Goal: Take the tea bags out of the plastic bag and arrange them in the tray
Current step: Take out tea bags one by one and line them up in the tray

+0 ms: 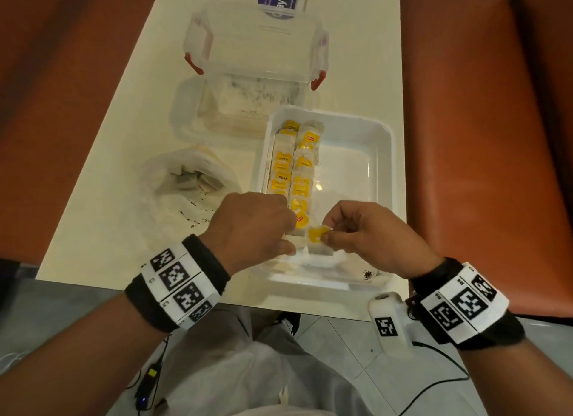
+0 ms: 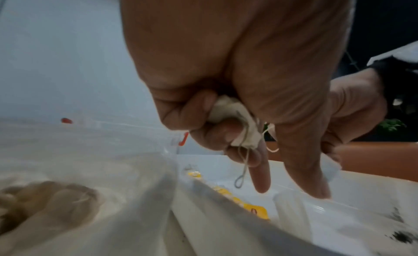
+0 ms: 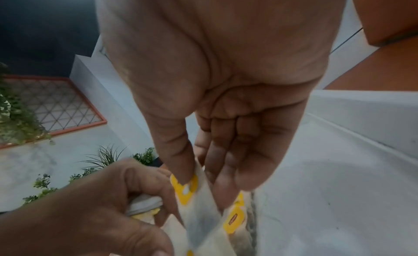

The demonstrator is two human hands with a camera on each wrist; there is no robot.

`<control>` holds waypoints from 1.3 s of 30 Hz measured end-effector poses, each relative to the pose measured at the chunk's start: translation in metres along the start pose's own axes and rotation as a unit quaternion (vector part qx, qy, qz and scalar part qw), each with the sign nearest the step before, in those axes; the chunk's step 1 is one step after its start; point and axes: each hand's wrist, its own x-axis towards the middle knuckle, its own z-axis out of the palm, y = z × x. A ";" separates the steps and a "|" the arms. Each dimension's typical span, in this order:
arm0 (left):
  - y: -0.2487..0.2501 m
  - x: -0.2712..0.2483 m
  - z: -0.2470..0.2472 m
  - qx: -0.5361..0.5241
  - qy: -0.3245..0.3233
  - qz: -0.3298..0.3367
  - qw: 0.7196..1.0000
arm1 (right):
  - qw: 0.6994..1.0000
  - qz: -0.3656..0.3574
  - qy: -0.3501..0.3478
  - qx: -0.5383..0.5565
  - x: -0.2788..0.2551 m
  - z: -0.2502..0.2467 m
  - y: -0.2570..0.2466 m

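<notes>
From the head view, my right hand pinched a white paper tea bag with a yellow tag between thumb and forefinger, holding it just above the near end of the white rectangular plastic tray. The other fingers on that hand were loosely curled beside the bag, not gripping it. My left hand sat just beside it at the tray's near left corner, and its wrist view showed the last fingers curled round a crumpled white tea bag, a string loop dangling below, while the forefinger and thumb pointed down towards the tray floor.

Two rows of yellow-tagged tea bags lay along the left side of the tray, running away from me; the right half held only some dark crumbs at the near edge. The clear crumpled plastic bag lay on the pale worktop left of the tray, with a few tea bags inside (greyish and hard to count). Beyond it stood a clear plastic storage box with red clips.

My left hand covered the nearest ends of both rows, so I could not tell whether its fingertips touched them. Both wrist views were blurred, and the tag lettering was mostly unreadable.
</notes>
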 end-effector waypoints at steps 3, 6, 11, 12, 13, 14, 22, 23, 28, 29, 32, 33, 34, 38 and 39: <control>0.007 0.015 0.006 0.053 -0.013 0.013 0.998 | 0.997 0.007 -0.063 -0.037 -0.001 0.007 -0.001; 0.004 0.027 0.011 0.062 -0.007 -0.008 0.998 | 0.995 0.008 -0.078 -0.068 0.007 0.014 -0.002; 0.001 0.041 0.013 0.087 0.004 -0.011 0.996 | 0.993 0.038 -0.093 -0.064 0.028 0.021 -0.005; 0.001 0.043 0.013 0.089 0.004 -0.011 0.996 | 0.991 0.043 -0.101 -0.070 0.032 0.022 -0.007; 0.001 0.045 0.012 0.088 0.002 -0.011 0.996 | 0.990 0.051 -0.106 -0.078 0.035 0.023 -0.008; 0.001 0.046 0.010 0.086 0.000 -0.013 0.996 | 0.989 0.060 -0.107 -0.085 0.039 0.023 -0.009; -0.004 0.047 0.007 0.073 -0.005 -0.015 0.997 | 0.983 0.127 -0.068 -0.115 0.051 0.029 -0.012; -0.005 0.046 0.007 0.071 -0.002 -0.017 0.997 | 0.983 0.133 -0.067 -0.110 0.052 0.030 -0.012; -0.006 0.043 0.008 0.054 0.008 -0.019 0.998 | 0.982 0.155 -0.062 -0.084 0.054 0.034 -0.011; -0.007 0.042 0.007 0.052 0.012 -0.019 0.998 | 0.982 0.160 -0.064 -0.077 0.055 0.035 -0.011; -0.007 0.036 0.000 0.046 0.023 -0.017 0.999 | 0.982 0.171 -0.071 -0.043 0.056 0.034 -0.014; -0.007 0.034 -0.002 0.042 0.022 -0.017 0.999 | 0.982 0.172 -0.076 -0.030 0.056 0.034 -0.014; -0.005 0.032 -0.003 0.038 0.019 -0.018 0.999 | 0.982 0.171 -0.082 -0.019 0.055 0.033 -0.016; -0.004 0.030 -0.001 0.038 0.013 -0.026 0.999 | 0.980 0.177 -0.088 0.016 0.053 0.032 -0.020; -0.004 0.029 -0.001 0.031 0.019 -0.030 0.999 | 0.979 0.181 -0.088 0.021 0.052 0.032 -0.020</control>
